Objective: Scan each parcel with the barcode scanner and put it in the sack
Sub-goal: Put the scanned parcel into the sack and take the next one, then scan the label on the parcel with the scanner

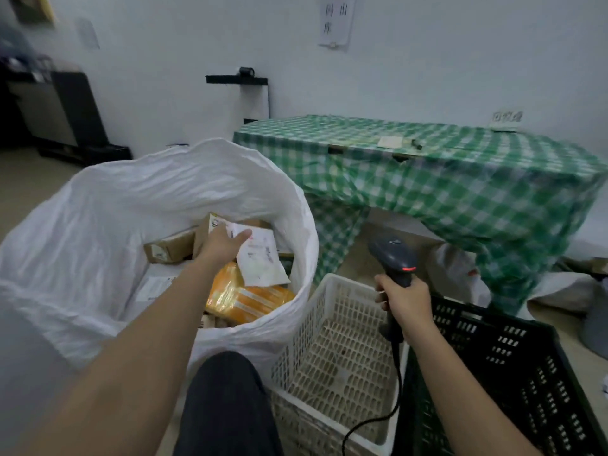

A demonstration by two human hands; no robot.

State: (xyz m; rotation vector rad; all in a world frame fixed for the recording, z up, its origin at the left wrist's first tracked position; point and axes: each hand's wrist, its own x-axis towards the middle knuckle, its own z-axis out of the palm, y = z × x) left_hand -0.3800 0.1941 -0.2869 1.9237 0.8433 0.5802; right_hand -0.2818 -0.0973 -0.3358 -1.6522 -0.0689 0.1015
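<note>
My left hand [223, 245] reaches into the big white sack [108, 205] and pinches a flat white parcel [261, 258] by its top edge, above the parcels lying inside. Under it lie a yellow padded parcel [250, 299] and brown cardboard boxes [171, 247]. My right hand [406, 299] grips the handle of the dark barcode scanner [393, 255], held upright over the crates with its red light on. The scanner's cable [371, 419] hangs down into the white crate.
A white perforated crate [332, 343] stands right of the sack, with a black crate [513, 366] beside it. A table under a green checked cloth [444, 179] stands behind. My dark-trousered knee [227, 399] is at the bottom centre.
</note>
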